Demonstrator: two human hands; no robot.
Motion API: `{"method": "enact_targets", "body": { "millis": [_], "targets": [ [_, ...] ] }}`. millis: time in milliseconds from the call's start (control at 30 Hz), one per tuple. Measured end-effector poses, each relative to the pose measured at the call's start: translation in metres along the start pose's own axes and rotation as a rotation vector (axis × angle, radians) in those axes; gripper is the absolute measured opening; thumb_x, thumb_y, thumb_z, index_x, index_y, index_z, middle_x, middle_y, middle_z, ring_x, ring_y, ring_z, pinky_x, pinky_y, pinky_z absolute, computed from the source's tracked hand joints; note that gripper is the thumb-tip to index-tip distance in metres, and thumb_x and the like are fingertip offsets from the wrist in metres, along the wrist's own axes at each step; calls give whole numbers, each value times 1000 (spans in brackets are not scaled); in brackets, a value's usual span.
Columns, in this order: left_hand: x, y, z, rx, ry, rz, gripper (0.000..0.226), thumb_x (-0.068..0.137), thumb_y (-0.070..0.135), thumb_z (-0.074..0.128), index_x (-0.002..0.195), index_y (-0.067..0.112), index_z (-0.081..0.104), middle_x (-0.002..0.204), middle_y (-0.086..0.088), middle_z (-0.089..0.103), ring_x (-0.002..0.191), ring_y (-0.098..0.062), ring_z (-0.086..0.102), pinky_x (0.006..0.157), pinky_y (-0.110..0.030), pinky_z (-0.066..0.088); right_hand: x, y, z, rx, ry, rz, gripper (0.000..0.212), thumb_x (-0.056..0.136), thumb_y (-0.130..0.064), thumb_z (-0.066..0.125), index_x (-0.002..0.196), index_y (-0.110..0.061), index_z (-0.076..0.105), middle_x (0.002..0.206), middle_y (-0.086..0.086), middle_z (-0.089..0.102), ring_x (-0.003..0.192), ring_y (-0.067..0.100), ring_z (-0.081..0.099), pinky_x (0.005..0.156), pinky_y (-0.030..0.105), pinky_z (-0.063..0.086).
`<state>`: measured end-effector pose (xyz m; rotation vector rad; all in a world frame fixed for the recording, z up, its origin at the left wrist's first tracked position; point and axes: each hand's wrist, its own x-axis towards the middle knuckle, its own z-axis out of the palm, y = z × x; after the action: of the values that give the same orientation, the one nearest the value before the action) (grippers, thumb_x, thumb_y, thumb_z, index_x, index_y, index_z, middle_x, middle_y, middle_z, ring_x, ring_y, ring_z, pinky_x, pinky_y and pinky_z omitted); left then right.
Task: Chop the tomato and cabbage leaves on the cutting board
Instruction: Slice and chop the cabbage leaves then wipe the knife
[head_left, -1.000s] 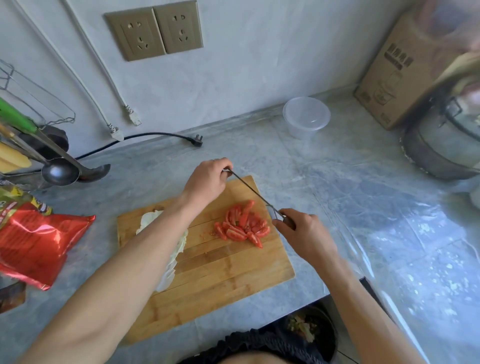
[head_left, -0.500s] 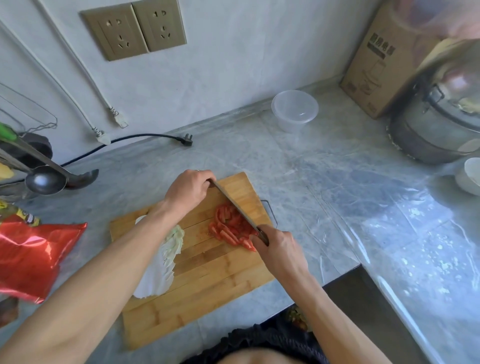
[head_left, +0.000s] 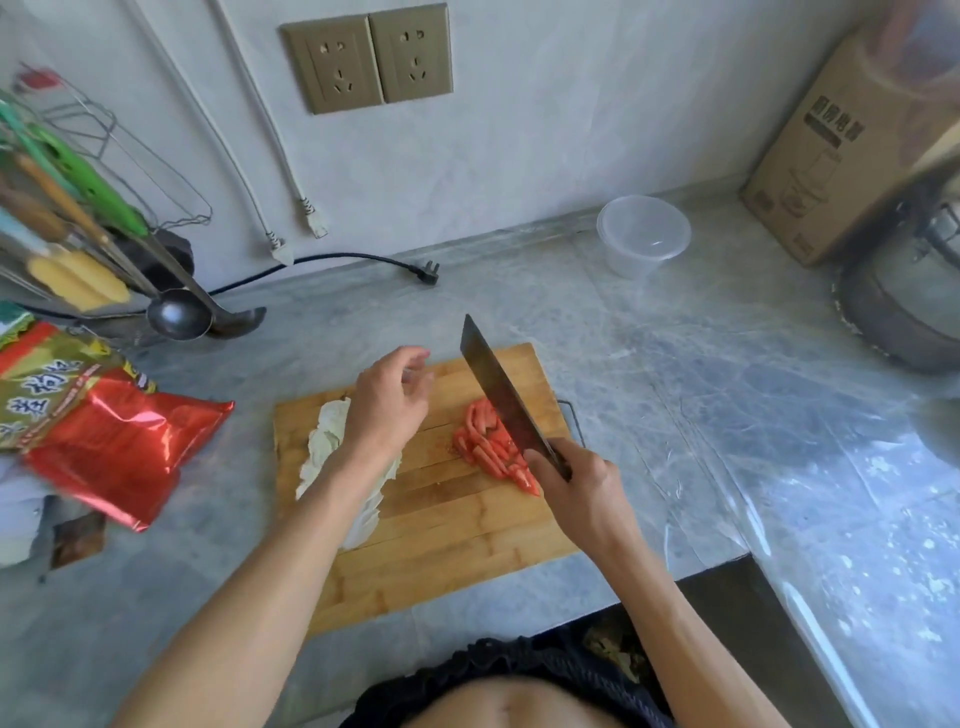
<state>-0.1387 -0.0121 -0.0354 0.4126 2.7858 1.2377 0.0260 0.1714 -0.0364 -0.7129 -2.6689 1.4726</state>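
The right hand (head_left: 576, 483) is closed around the handle of a cleaver (head_left: 501, 397), whose blade lies tilted across the right side of the tomato pieces (head_left: 491, 449), tip pointing to the far edge of the cutting board (head_left: 457, 551). The left hand (head_left: 389, 402) hovers loosely open over the far-left part of the board, holding nothing, fingers slightly curled and apart from the blade.

The main risk, as I judge it, is the free fingers drifting toward the blade when the next cut begins; the wet tomato strips could also slide out from under the edge. The board's near-right corner sits close to the counter edge, so hard chopping might shift it.

The cabbage leaves (head_left: 332, 447) lie uncut on the board's left side, partly under the left forearm. Left of the board sits a red snack bag (head_left: 119, 441); beyond the board's far-left corner, a ladle (head_left: 179, 314); well beyond its far-right corner, a clear plastic container (head_left: 643, 234). None blocks the chopping.
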Motion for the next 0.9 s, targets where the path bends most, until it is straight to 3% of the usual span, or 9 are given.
{"method": "enact_targets", "body": {
  "millis": [100, 200, 333, 433, 500, 567, 667, 767, 900],
  "targets": [
    [-47, -34, -27, -45, 138, -250, 19, 92, 21, 66, 111, 19, 68, 103, 6, 69, 92, -12, 65, 79, -22, 49, 0, -13, 13, 12, -130, -93, 27, 98, -38, 60, 76, -23, 61, 59, 8, 56, 49, 18, 47, 47, 34, 38],
    [-84, -67, -43, -19, 239, -486, 19, 91, 18, 66, 110, 15, 68, 110, -1, 70, 98, -17, 65, 83, -23, 46, 0, -25, 25, 82, -251, -119, 29, 99, -34, 59, 83, -10, 65, 60, 2, 52, 52, 14, 45, 48, 26, 37],
    [-111, -92, -50, 19, 227, -747, 32, 87, 25, 68, 117, 14, 62, 117, -3, 67, 102, -21, 63, 84, -30, 48, 1, -34, 39, 123, -370, -134, 34, 99, -35, 59, 87, -3, 65, 62, 3, 52, 52, 13, 45, 51, 33, 40],
    [-113, -92, -46, 23, 113, -809, 23, 86, 28, 70, 101, 12, 62, 101, 0, 68, 84, -16, 59, 66, -26, 44, 3, -34, 44, 113, -399, -147, 34, 99, -35, 59, 88, -3, 64, 60, 3, 53, 51, 14, 46, 50, 34, 40],
    [-111, -93, -41, -87, 115, -869, 13, 85, 18, 70, 86, 10, 60, 90, -3, 66, 78, -21, 62, 69, -34, 54, 3, -33, 44, 102, -401, -149, 34, 99, -36, 59, 88, -5, 65, 60, 4, 53, 50, 14, 47, 50, 34, 41],
    [-115, -96, -40, -392, 186, -970, 10, 87, 6, 69, 78, 4, 63, 92, -13, 68, 76, -27, 66, 68, -39, 61, 3, -32, 43, 103, -410, -141, 34, 99, -37, 59, 88, -5, 65, 60, 3, 54, 51, 14, 48, 51, 35, 43],
    [-126, -94, -43, -706, 395, -1041, 5, 89, 0, 66, 93, 3, 64, 98, -13, 66, 76, -21, 64, 59, -31, 57, 0, -28, 40, 137, -418, -111, 34, 99, -34, 59, 91, -2, 64, 60, 4, 54, 50, 13, 48, 49, 33, 43],
    [-148, -86, -44, -732, 486, -1053, 4, 92, 3, 65, 95, 5, 63, 92, -7, 66, 78, -18, 64, 69, -30, 56, -6, -21, 38, 139, -417, -100, 35, 99, -33, 59, 90, 0, 64, 60, 5, 53, 48, 12, 45, 48, 30, 40],
    [-171, -86, -42, -590, 300, -1011, 4, 92, 3, 65, 89, 6, 65, 96, -9, 70, 89, -24, 68, 72, -34, 58, -10, -19, 40, 136, -430, -96, 34, 100, -32, 59, 90, 0, 64, 60, 5, 52, 48, 12, 45, 46, 30, 41]
  ]
}}
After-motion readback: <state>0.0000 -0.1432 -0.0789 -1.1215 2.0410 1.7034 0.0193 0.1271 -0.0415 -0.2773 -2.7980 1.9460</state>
